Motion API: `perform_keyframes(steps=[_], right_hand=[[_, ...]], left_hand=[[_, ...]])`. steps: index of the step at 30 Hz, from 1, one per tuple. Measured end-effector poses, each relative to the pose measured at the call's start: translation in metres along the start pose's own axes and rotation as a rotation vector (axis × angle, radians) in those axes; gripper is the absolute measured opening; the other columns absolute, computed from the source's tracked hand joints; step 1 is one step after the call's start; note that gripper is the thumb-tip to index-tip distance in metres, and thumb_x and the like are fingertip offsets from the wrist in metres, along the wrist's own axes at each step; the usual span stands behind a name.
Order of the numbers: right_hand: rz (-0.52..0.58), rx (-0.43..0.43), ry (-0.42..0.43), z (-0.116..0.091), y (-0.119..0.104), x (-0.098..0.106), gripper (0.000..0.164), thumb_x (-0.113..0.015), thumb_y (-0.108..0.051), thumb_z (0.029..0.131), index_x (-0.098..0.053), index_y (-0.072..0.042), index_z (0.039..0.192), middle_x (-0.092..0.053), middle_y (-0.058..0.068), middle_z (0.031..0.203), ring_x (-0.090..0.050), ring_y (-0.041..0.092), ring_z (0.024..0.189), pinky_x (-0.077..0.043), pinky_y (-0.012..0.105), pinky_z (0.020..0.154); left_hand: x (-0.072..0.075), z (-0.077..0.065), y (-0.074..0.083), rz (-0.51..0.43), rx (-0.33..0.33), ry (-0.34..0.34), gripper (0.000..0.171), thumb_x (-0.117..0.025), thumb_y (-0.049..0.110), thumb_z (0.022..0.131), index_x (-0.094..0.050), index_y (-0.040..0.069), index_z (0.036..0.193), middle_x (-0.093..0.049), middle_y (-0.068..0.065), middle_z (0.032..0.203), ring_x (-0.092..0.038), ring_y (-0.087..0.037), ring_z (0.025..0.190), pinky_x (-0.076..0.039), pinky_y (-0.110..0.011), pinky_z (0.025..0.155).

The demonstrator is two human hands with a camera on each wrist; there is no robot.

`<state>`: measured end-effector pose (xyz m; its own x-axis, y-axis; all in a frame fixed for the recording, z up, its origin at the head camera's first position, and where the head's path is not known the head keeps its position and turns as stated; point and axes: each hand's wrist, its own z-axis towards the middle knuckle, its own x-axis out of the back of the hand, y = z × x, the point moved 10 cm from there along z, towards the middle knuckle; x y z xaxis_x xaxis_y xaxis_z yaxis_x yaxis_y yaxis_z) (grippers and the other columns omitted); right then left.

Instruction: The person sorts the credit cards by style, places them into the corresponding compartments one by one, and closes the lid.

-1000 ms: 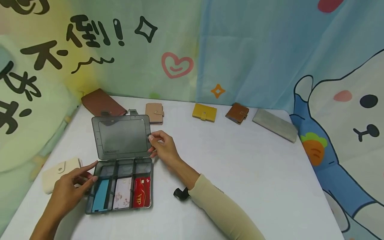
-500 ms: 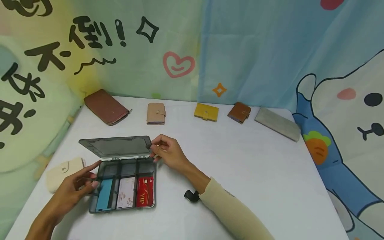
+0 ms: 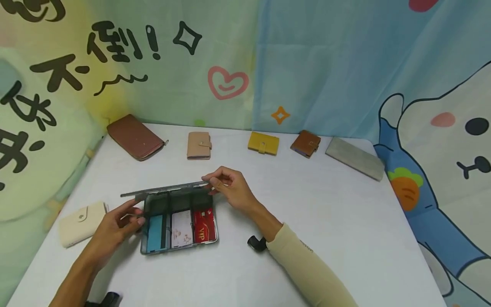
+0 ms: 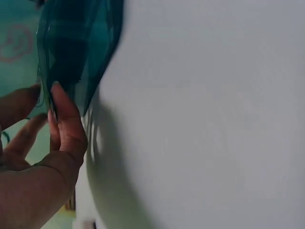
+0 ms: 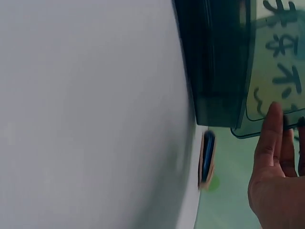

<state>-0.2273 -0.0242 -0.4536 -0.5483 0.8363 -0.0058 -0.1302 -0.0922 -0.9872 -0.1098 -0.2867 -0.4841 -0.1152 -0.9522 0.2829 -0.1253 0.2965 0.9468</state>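
A grey translucent card case (image 3: 179, 250) lies on the white table (image 3: 326, 221), holding a blue card (image 3: 155, 233), a white card (image 3: 182, 229) and a red VIP card (image 3: 203, 226). Its lid (image 3: 165, 189) is lowered about halfway and shows nearly edge-on. My right hand (image 3: 212, 183) pinches the lid's right corner. My left hand (image 3: 137, 213) holds the case's left side between thumb and fingers. The left wrist view has the thumb (image 4: 66, 124) against the case (image 4: 76, 47). In the right wrist view, fingers (image 5: 271, 138) lie on the lid (image 5: 271, 62).
Along the table's far edge lie a long brown wallet (image 3: 135, 136), a pink wallet (image 3: 198, 145), a yellow one (image 3: 262, 143), a small brown one (image 3: 305, 143) and a long grey one (image 3: 354, 158). A cream wallet (image 3: 82, 218) sits left of the case.
The lid has swung down from upright to roughly half closed under my right hand. The case has shifted slightly right, with my left hand staying on its left side.
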Motion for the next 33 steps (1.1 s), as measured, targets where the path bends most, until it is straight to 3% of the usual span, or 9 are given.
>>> perform_keyframes(steps=[6, 9, 13, 17, 20, 22, 26, 30, 33], right_hand=[[-0.197, -0.053, 0.036, -0.005, 0.005, 0.026, 0.019, -0.058, -0.021, 0.101, -0.071, -0.01, 0.108, -0.072, 0.005, 0.119, -0.065, 0.018, 0.109, -0.054, 0.031, 0.082], [-0.341, -0.069, 0.037, -0.018, 0.003, 0.033, 0.02, -0.062, -0.031, 0.099, -0.073, -0.018, 0.109, -0.072, -0.004, 0.114, -0.062, 0.016, 0.103, -0.051, 0.03, 0.076], [-0.509, -0.065, -0.017, -0.038, -0.003, 0.029, 0.036, -0.072, -0.044, 0.09, -0.069, -0.025, 0.121, -0.064, -0.009, 0.13, -0.052, 0.015, 0.117, -0.047, 0.041, 0.093], [-0.755, -0.036, -0.176, -0.054, -0.006, 0.005, 0.077, -0.079, -0.058, 0.077, -0.05, -0.033, 0.145, -0.029, -0.005, 0.163, -0.024, 0.017, 0.146, -0.033, 0.055, 0.112], [-0.988, 0.003, -0.258, -0.062, -0.005, -0.013, 0.095, -0.081, -0.061, 0.073, -0.037, -0.034, 0.153, -0.013, 0.002, 0.168, -0.009, 0.025, 0.155, -0.028, 0.058, 0.116], [-1.124, 0.032, -0.262, -0.064, -0.007, -0.02, 0.097, -0.083, -0.059, 0.072, -0.037, -0.032, 0.154, -0.015, 0.007, 0.167, -0.009, 0.03, 0.155, -0.03, 0.056, 0.116], [-1.315, 0.059, -0.231, -0.064, -0.01, -0.03, 0.093, -0.083, -0.056, 0.074, -0.04, -0.029, 0.152, -0.027, 0.01, 0.163, -0.02, 0.034, 0.153, -0.048, 0.046, 0.103], [-1.371, 0.07, -0.218, -0.064, -0.011, -0.035, 0.091, -0.083, -0.053, 0.075, -0.042, -0.027, 0.152, -0.034, 0.012, 0.159, -0.025, 0.036, 0.15, -0.058, 0.043, 0.084], [-1.355, 0.058, -0.209, -0.063, -0.011, -0.034, 0.09, -0.085, -0.05, 0.075, -0.044, -0.026, 0.151, -0.036, 0.012, 0.158, -0.026, 0.037, 0.149, -0.058, 0.045, 0.082]], left_hand=[[-0.014, 0.017, -0.002, -0.473, 0.021, -0.083, 0.058, -0.044, 0.02, 0.107, -0.02, 0.013, 0.16, -0.061, 0.0, 0.122, -0.066, -0.009, 0.101, -0.057, -0.027, 0.084], [-0.016, 0.019, 0.003, -0.565, 0.0, -0.104, 0.055, -0.041, 0.017, 0.108, -0.021, 0.016, 0.16, -0.064, -0.001, 0.127, -0.066, -0.011, 0.105, -0.057, -0.029, 0.087], [-0.021, 0.02, 0.014, -0.329, -0.039, -0.08, 0.058, -0.05, 0.012, 0.105, -0.027, 0.019, 0.158, -0.055, -0.012, 0.14, -0.063, -0.012, 0.116, -0.054, -0.026, 0.092], [-0.032, 0.023, 0.025, -0.043, -0.097, -0.065, 0.071, -0.065, 0.013, 0.097, -0.029, 0.027, 0.157, -0.045, -0.015, 0.149, -0.055, -0.018, 0.127, -0.05, -0.019, 0.095], [-0.043, 0.025, 0.035, 0.117, -0.163, -0.067, 0.086, -0.079, 0.019, 0.087, -0.03, 0.028, 0.157, -0.043, -0.009, 0.152, -0.049, -0.025, 0.133, -0.05, -0.025, 0.098], [-0.051, 0.025, 0.042, 0.228, -0.202, -0.074, 0.097, -0.085, 0.025, 0.08, -0.028, 0.027, 0.157, -0.04, -0.007, 0.155, -0.047, -0.029, 0.136, -0.051, -0.035, 0.1], [-0.064, 0.021, 0.049, 0.428, -0.229, -0.083, 0.114, -0.092, 0.037, 0.069, -0.022, 0.029, 0.159, -0.033, -0.009, 0.158, -0.044, -0.034, 0.137, -0.049, -0.052, 0.099], [-0.074, 0.019, 0.051, 0.602, -0.219, -0.071, 0.123, -0.094, 0.044, 0.063, -0.019, 0.032, 0.16, -0.03, -0.022, 0.156, -0.043, -0.045, 0.134, -0.045, -0.064, 0.096], [-0.084, 0.02, 0.053, 0.74, -0.227, -0.065, 0.125, -0.094, 0.046, 0.062, -0.019, 0.03, 0.16, -0.025, -0.031, 0.155, -0.038, -0.053, 0.135, -0.044, -0.068, 0.096]])
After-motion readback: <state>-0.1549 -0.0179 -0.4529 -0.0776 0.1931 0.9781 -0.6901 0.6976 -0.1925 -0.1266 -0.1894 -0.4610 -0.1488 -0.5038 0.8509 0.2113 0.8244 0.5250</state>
